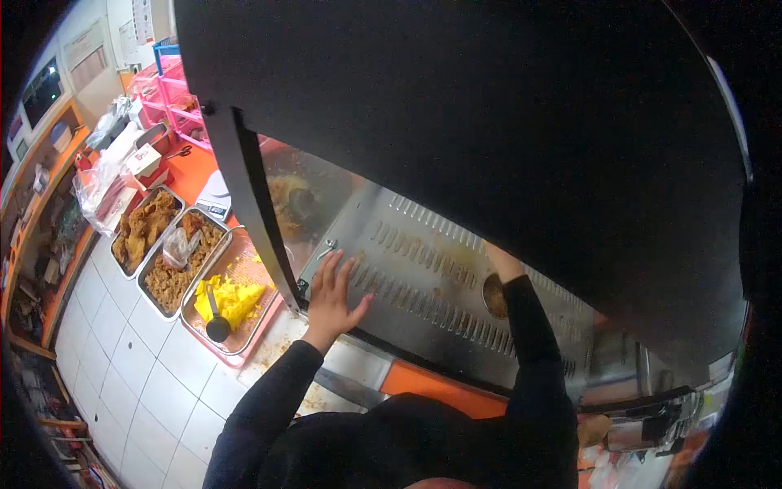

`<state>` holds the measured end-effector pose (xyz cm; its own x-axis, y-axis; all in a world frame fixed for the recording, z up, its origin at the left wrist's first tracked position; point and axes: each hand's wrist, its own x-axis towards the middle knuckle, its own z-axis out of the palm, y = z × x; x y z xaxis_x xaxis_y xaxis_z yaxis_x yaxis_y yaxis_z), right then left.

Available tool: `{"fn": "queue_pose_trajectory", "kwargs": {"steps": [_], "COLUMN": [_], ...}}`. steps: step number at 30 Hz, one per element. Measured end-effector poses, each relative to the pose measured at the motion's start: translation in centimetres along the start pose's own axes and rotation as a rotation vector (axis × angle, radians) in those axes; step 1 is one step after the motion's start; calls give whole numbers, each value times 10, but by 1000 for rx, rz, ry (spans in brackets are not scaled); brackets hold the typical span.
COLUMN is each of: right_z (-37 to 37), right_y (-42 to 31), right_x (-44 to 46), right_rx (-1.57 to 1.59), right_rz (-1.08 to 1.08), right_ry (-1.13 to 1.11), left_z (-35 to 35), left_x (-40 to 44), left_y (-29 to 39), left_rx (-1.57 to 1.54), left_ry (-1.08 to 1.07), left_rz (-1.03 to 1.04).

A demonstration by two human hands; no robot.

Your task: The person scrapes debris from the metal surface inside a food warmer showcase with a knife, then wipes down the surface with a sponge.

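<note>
My left hand (330, 300) rests with fingers spread at the front left corner of a slotted metal floor plate (391, 287) inside a dark cabinet (489, 114). A small metal latch or bolt (327, 246) sits just beyond its fingertips. My right hand (503, 262) reaches deep into the cabinet; the top edge hides its fingers, so what they hold does not show. Beside the right wrist lies a round brownish thing (494, 295), perhaps a hole or a bowl, partly covered by the sleeve. Brown crumbs and stains mark the plate.
Left of the cabinet stand metal trays of fried chicken (147, 226) and fried pieces (173, 281). A third tray holds yellow food or wrap (232, 301) with a black-ended utensil (217, 328). Pink baskets (175, 98) stand behind. A dark post (261, 204) borders the opening.
</note>
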<state>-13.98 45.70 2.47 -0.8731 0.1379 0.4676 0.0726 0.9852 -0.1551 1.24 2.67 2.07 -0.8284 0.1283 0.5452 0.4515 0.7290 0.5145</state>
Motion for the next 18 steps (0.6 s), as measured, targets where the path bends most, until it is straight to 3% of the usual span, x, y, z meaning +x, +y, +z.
{"fn": "queue_pose_trajectory", "kwargs": {"steps": [10, 18], "right_z": [65, 32], "right_y": [-93, 11], "right_x": [55, 38], "right_rx": [32, 23], "right_rz": [-106, -79], "right_ry": [-106, -187], "left_z": [5, 5], "left_x": [-2, -4], "left_y": [-5, -5], "left_rx": [35, 33], "left_ry": [16, 32], "left_rz": [-15, -12]}}
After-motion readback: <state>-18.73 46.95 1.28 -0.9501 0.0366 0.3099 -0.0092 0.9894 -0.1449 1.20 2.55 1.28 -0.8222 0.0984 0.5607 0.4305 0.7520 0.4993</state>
